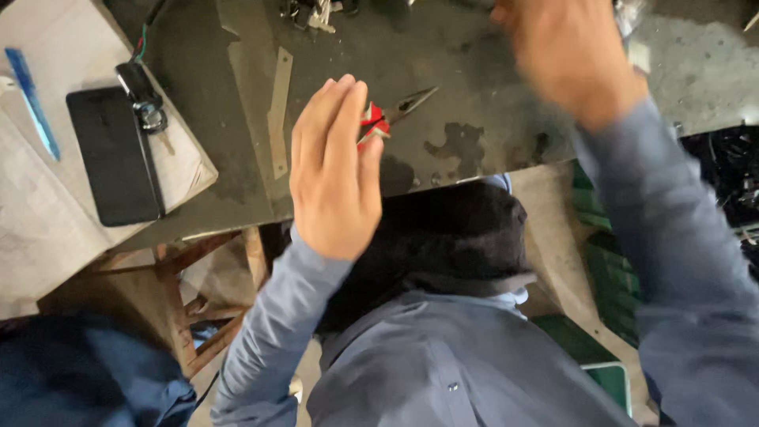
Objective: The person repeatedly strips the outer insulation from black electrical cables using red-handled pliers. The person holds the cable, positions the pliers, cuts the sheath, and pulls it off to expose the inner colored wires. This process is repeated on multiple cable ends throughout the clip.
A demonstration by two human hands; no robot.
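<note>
**2 hands raised over a dark counter, pliers lying just beyond the left**

The left hand [336,170] sits near the middle of the view, flat and open, fingers straight and pressed together, holding nothing. Just past its fingertips, at about 1 o'clock from it, lie red-handled needle-nose pliers [389,117] on the dark counter [443,63], nose pointing toward 2 o'clock. The hand partly covers the handles, so whether a finger touches them cannot be told; the tool looks to be resting on the counter, not gripped.

The right hand [569,55] is at 1 o'clock in the frame, high and blurred with motion. Its fingers cannot be made out, so whether it is open or closed cannot be told.

At 9 o'clock from the left hand, well apart, a black phone [115,158] lies on a cardboard sheet [39,213], with a black key fob [142,95] at its upper edge and a blue pen [32,103] farther left. A pale flat strip [278,111] lies on the counter between the cardboard and the left hand. Both arms wear grey-blue sleeves [277,316]. Below the counter edge, at 7 o'clock, a wooden stool frame [198,300] shows.
</note>
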